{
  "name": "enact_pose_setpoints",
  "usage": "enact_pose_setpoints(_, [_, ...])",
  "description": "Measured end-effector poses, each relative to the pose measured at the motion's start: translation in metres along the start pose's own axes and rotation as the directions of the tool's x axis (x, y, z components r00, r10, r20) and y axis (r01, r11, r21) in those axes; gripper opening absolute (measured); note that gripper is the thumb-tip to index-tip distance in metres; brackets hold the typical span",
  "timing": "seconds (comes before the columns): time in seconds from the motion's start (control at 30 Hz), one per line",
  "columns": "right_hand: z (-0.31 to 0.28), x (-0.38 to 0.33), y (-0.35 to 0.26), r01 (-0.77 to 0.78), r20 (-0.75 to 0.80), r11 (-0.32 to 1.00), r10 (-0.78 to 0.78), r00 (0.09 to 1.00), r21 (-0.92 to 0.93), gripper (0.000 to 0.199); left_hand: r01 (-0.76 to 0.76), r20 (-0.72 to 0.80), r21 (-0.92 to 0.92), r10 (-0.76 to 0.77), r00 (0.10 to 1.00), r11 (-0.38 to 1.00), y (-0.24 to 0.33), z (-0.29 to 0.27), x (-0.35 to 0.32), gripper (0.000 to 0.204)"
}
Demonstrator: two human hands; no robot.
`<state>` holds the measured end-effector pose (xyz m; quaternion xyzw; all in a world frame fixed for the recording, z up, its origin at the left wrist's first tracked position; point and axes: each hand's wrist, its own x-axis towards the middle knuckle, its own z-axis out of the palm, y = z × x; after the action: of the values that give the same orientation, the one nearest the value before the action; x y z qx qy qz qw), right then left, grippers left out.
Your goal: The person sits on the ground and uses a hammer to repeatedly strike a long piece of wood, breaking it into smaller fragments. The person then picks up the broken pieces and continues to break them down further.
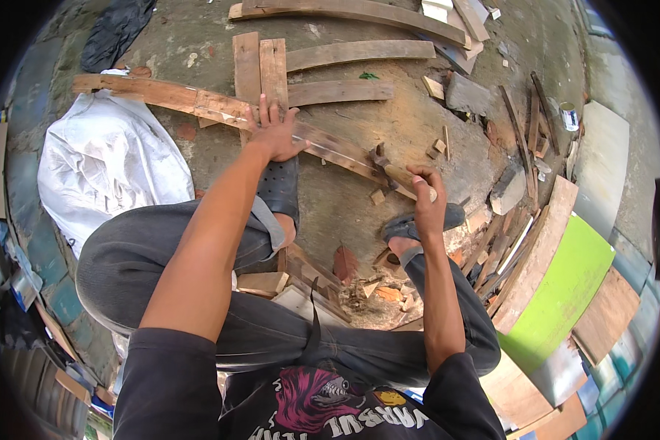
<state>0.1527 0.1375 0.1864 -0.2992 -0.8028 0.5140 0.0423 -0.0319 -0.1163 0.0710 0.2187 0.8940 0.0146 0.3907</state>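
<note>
A long, narrow wooden plank (pixel 337 152) lies slanted before me, from the far left down toward the middle right, with pale marks along its face. My left hand (pixel 273 136) is open, pressing on the plank with the fingers spread. My right hand (pixel 428 196) is closed round the wooden handle of a hammer (pixel 403 177). The dark hammer head is at the plank's right end; whether it touches the wood I cannot tell. Under the plank, near my left hand, two short boards (pixel 273 70) lie side by side. My left sandal (pixel 279 185) is close beside the plank.
A white sack (pixel 114 158) sits at the left, partly under the plank's far end. More planks (pixel 359 53) lie at the back. Thin wood strips, a can (pixel 569 116) and a broken block (pixel 507 189) are at the right, near a green panel (pixel 565 290). Wood scraps (pixel 389 293) litter the ground between my legs.
</note>
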Motion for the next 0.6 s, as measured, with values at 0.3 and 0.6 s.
enact_pose_setpoints(0.3, [0.010,0.014,0.005,0.061,0.125,0.992,-0.075,0.989,0.113,0.036,-0.016,-0.010,-0.022,0.016,1.000,1.000,0.003,-0.003,-0.002,0.092])
enact_pose_setpoints(0.6, [-0.011,0.029,-0.054,-0.471,0.352,0.848,0.530,0.771,-0.245,0.048,0.003,0.003,-0.027,-0.003,1.000,1.000,-0.001,-0.001,-0.003,0.092])
